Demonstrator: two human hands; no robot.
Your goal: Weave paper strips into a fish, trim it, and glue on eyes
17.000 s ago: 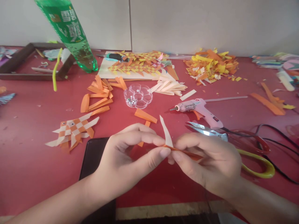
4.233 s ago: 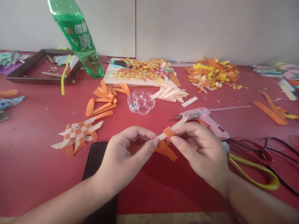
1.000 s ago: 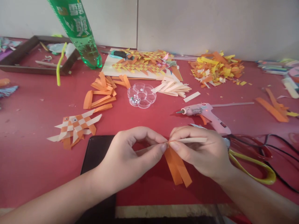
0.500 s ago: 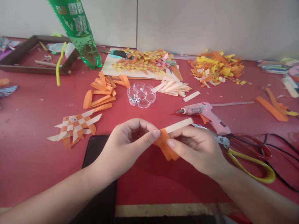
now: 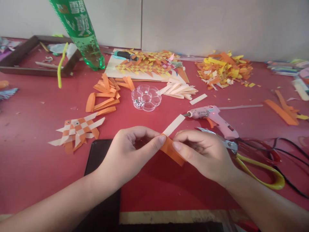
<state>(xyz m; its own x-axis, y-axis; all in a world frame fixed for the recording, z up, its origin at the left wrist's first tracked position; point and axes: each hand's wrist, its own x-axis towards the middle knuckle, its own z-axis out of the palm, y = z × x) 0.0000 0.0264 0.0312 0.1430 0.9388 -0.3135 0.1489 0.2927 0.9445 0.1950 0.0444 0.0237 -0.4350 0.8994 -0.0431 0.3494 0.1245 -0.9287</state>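
My left hand [image 5: 135,151] pinches orange paper strips [image 5: 173,152] between thumb and fingers, near the middle of the view. From the right, my right hand [image 5: 205,154] holds the same orange strips, its thumb pressed on them. A cream strip [image 5: 174,125] sticks up and to the right from between the hands, joined at the orange paper. Woven orange and cream paper fish [image 5: 78,130] lie to the left, with small eyes on them. Beyond the hands are a pile of orange strips [image 5: 106,91] and a pile of cream strips [image 5: 180,88].
A pink glue gun [image 5: 217,119] and yellow-handled scissors [image 5: 260,174] lie right, with black cables. A clear compartment dish [image 5: 146,98], green bottle [image 5: 84,38], dark frame [image 5: 24,70] and paper scraps [image 5: 224,69] stand farther back. A black flat object [image 5: 101,154] lies under my left arm.
The cream strip has swung left and now points more steeply upward. The orange strips have turned and lie closer together between my fingers. Both hands keep their hold.
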